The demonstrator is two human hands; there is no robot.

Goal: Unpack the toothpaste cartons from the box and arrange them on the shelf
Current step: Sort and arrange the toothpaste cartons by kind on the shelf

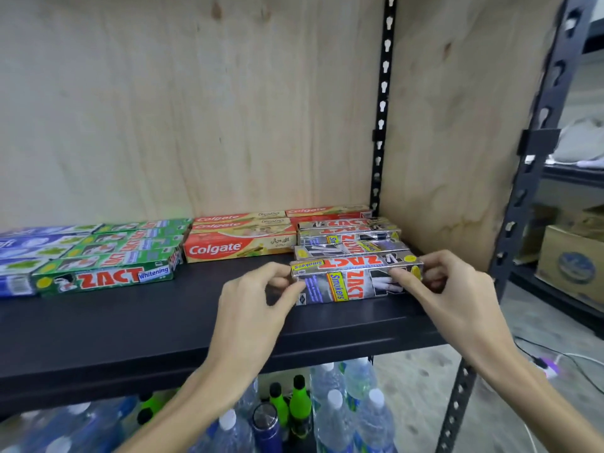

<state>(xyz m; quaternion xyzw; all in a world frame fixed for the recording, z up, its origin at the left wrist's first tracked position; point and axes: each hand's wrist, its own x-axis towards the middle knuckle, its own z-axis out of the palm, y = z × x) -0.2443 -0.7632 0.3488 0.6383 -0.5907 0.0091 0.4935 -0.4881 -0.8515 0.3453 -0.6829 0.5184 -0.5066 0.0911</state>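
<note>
Plywood back panel [196,109] behind a black shelf [147,328], framed by slotted black uprights [382,103]. On the shelf, rows of toothpaste cartons lying flat: blue cartons [23,250] at far left, green Zact cartons [108,276] next, red Colgate cartons [240,248] at centre rear, silver Zact Smokers cartons [349,238] at right rear, against the side panel. Front silver carton [351,284] at the near end of that right-hand group, on the shelf, held at both ends: left hand [258,308] pinching its left end between thumb and curled fingers, right hand [447,295] gripping its right end, thumb on the front face. Below the shelf, water bottles [353,410] with white caps, green bottles [297,397] with black caps, one dark flask [266,426]. Right of the shelf, a cardboard box [568,263] on a neighbouring rack; cables [562,361] on the floor.
</note>
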